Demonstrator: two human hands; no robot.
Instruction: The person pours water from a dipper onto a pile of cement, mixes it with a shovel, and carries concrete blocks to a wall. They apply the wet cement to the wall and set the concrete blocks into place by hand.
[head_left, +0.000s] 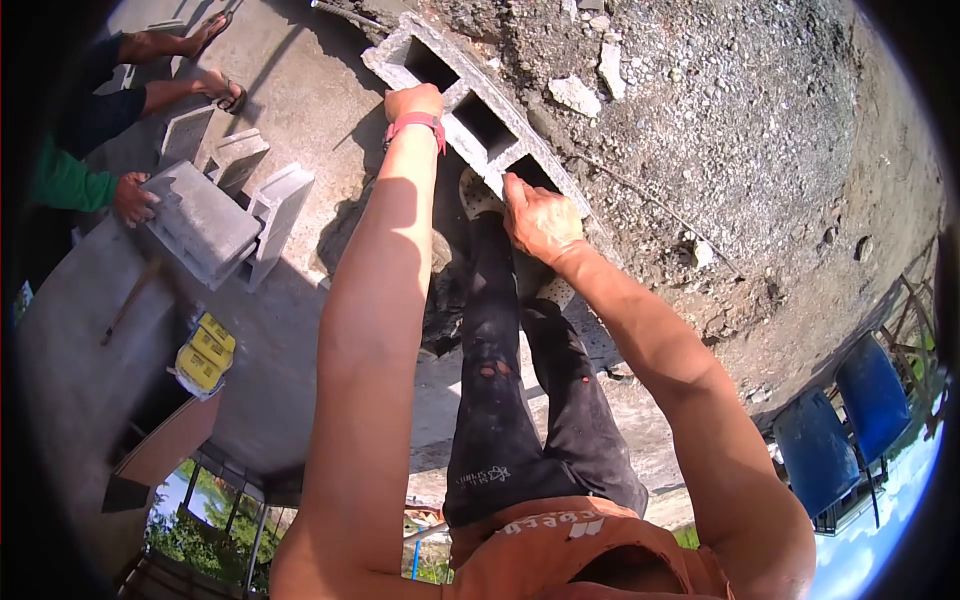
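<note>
Head view: left hand (413, 101) and right hand (540, 218) each gripped an end of the hollow block (458, 95), which lay beside the gravel (700, 120). It was probably being lifted. The next move needed a level hoist, clear of the shoe (476, 195) under the block.

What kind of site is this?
Likely an outdoor building site or block yard: the left hand and right hand grip a hollow concrete block, more blocks lie on a concrete slab, gravel heap alongside.
</note>
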